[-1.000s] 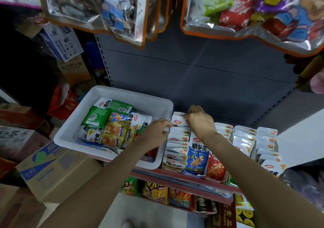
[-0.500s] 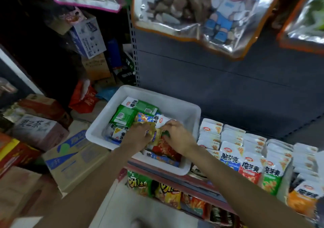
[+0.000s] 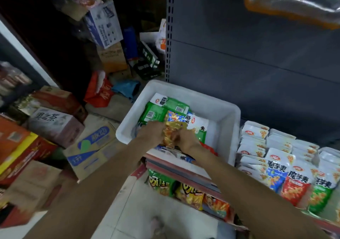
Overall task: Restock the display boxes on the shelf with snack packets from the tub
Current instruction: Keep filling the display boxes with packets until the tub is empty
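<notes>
Shelving point(image 3: 257, 58) of grey metal stood behind everything, and its shelf point(image 3: 185, 172) carried the white tub point(image 3: 228, 122) at the left end with the display boxes point(image 3: 287, 167) just beside it to the right, already packed with upright white-topped packets. Inside the tub lay a loose heap of snack packets point(image 3: 161, 112), green, blue-and-white and gold, overlapping one another. We judged these to be light, soft foil pouches, crinkly and somewhat slippery, with contents that could crush under a hard squeeze. Our two hands met over the heap: the left hand point(image 3: 151, 132) and the right hand point(image 3: 185, 140) both gripped a small bunch of gold packets point(image 3: 170, 131) between them, fingers curled round its sides, though blur kept us from seeing each fingertip. We considered the flat faces near the sealed edges the best place to hold, since the seams are stiffer than the filled middle. A bunch held from both sides should stay squared, whereas a one-handed grip might let the slick pouches slide apart.
</notes>
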Demonstrator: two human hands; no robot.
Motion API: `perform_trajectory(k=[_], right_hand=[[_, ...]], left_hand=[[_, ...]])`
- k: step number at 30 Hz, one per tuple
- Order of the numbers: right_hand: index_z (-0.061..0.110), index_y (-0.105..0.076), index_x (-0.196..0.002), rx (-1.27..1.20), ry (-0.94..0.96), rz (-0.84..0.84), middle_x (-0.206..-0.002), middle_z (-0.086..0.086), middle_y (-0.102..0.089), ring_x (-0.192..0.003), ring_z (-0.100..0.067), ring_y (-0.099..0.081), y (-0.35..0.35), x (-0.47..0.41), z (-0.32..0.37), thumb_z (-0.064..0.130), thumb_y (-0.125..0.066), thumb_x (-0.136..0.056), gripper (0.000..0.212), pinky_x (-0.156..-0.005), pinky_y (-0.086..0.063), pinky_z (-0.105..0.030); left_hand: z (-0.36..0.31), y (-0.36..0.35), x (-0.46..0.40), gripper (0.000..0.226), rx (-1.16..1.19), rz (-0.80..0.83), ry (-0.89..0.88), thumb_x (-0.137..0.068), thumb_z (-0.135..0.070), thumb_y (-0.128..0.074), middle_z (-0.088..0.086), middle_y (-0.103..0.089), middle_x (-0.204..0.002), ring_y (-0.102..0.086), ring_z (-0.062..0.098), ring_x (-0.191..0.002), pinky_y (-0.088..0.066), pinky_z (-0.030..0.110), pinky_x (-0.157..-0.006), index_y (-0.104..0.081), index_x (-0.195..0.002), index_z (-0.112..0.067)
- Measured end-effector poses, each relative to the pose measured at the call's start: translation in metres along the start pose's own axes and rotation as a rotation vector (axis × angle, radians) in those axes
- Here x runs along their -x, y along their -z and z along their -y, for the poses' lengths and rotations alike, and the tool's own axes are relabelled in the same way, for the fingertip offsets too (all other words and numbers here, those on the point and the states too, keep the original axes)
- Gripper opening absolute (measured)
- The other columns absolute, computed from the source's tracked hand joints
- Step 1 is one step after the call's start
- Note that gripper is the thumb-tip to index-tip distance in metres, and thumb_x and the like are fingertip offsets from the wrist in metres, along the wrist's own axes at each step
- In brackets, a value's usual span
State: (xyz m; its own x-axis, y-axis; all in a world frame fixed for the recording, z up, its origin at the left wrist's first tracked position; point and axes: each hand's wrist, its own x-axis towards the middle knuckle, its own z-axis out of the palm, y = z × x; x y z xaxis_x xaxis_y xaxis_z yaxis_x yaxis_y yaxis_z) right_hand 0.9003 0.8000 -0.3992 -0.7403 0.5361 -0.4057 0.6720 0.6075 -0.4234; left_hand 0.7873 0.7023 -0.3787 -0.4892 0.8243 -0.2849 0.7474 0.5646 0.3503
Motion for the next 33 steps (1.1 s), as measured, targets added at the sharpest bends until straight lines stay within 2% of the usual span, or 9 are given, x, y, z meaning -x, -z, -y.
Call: perform_trajectory(k=[4, 9, 13, 15, 20, 23, 25, 28, 33], right_hand=[[0.012, -0.071, -0.087, -0.167, -0.001, -0.167, -0.101, -0.004, -0.070, -0.096, -0.020, -0.063, 0.022, 0.016, -0.010, -0.005, -0.049, -0.087, 0.028, -0.084, -0.045, -0.024], [0.022, -0.057, -0.073, -0.359, 0.042, -0.300, -0.078, -0.002, -0.061, -0.074, -0.019, -0.060, 0.051, 0.039, -0.041, -0.010, -0.049, -0.085, 0.035, -0.063, -0.040, -0.020], [0.022, -0.055, -0.079, -0.353, 0.008, -0.339, -0.079, -0.001, -0.061, -0.074, -0.016, -0.055, 0.074, 0.051, -0.059, -0.003, -0.050, -0.089, 0.027, -0.064, -0.037, -0.022], [0.020, -0.058, -0.085, -0.361, 0.010, -0.330, -0.080, 0.000, -0.063, -0.077, -0.015, -0.057, 0.085, 0.059, -0.066, 0.005, -0.056, -0.089, 0.015, -0.065, -0.039, -0.024], [0.011, -0.066, -0.100, -0.349, 0.125, -0.437, -0.081, 0.003, -0.063, -0.076, -0.013, -0.058, 0.116, 0.089, -0.082, 0.017, -0.063, -0.088, 0.013, -0.067, -0.040, -0.024], [0.003, -0.064, -0.090, -0.399, 0.085, -0.573, -0.073, -0.004, -0.062, -0.067, -0.017, -0.055, 0.129, 0.101, -0.107, 0.010, -0.064, -0.086, 0.008, -0.065, -0.041, -0.022], [0.002, -0.063, -0.086, -0.547, 0.012, -0.688, -0.076, -0.012, -0.067, -0.073, -0.027, -0.062, 0.137, 0.110, -0.127, 0.008, -0.064, -0.085, 0.006, -0.074, -0.051, -0.036], [0.016, -0.062, -0.084, -0.814, -0.065, -0.814, -0.082, -0.010, -0.069, -0.080, -0.029, -0.066, 0.150, 0.126, -0.152, 0.003, -0.063, -0.083, 0.013, -0.080, -0.053, -0.051], [0.026, -0.063, -0.087, -0.981, -0.002, -0.838, -0.085, -0.003, -0.070, -0.084, -0.028, -0.068, 0.166, 0.147, -0.174, 0.000, -0.060, -0.086, 0.026, -0.080, -0.056, -0.049]], left_hand=[[-0.007, 0.007, 0.003, 0.038, 0.047, -0.147, 0.019, -0.091, -0.020, -0.057, 0.006, -0.050, -0.128, -0.047, 0.024, -0.119, -0.043, 0.036, -0.096, -0.051, -0.129, -0.019], [-0.017, 0.014, 0.004, 0.061, 0.421, -0.173, 0.086, -0.091, -0.022, -0.060, 0.009, -0.040, -0.142, -0.038, 0.025, -0.130, -0.035, 0.034, -0.101, -0.029, -0.143, -0.013], [-0.046, 0.021, -0.001, 0.018, 0.590, -0.294, 0.011, -0.092, -0.016, -0.059, 0.003, -0.059, -0.092, -0.055, 0.025, -0.094, -0.036, 0.020, -0.068, -0.054, -0.108, -0.010], [-0.065, 0.026, -0.003, 0.005, 0.628, -0.370, -0.060, -0.090, -0.012, -0.059, -0.001, -0.057, -0.078, -0.054, 0.021, -0.081, -0.035, 0.023, -0.063, -0.056, -0.093, -0.008], [-0.131, 0.027, -0.004, 0.022, 0.698, -0.326, -0.325, -0.085, -0.022, -0.059, 0.004, -0.068, -0.091, -0.064, 0.025, -0.084, -0.048, 0.031, -0.071, -0.064, -0.101, -0.008], [-0.174, 0.018, -0.011, 0.033, 0.712, -0.411, -0.313, -0.089, -0.022, -0.061, 0.007, -0.066, -0.105, -0.060, 0.019, -0.090, -0.045, 0.025, -0.076, -0.057, -0.118, -0.008], [-0.193, 0.007, -0.017, 0.042, 0.749, -0.410, -0.257, -0.091, -0.013, -0.059, 0.010, -0.060, -0.119, -0.057, 0.021, -0.107, -0.046, 0.032, -0.091, -0.046, -0.130, -0.004], [-0.210, -0.014, -0.022, 0.044, 0.516, -0.213, -0.291, -0.091, 0.000, -0.049, 0.017, -0.052, -0.130, -0.050, 0.031, -0.120, -0.040, 0.035, -0.097, -0.041, -0.135, -0.001], [-0.224, -0.035, -0.023, 0.055, 0.113, 0.019, -0.370, -0.090, -0.003, -0.044, 0.008, -0.038, -0.145, -0.040, 0.026, -0.128, -0.038, 0.034, -0.100, -0.036, -0.143, -0.016]])
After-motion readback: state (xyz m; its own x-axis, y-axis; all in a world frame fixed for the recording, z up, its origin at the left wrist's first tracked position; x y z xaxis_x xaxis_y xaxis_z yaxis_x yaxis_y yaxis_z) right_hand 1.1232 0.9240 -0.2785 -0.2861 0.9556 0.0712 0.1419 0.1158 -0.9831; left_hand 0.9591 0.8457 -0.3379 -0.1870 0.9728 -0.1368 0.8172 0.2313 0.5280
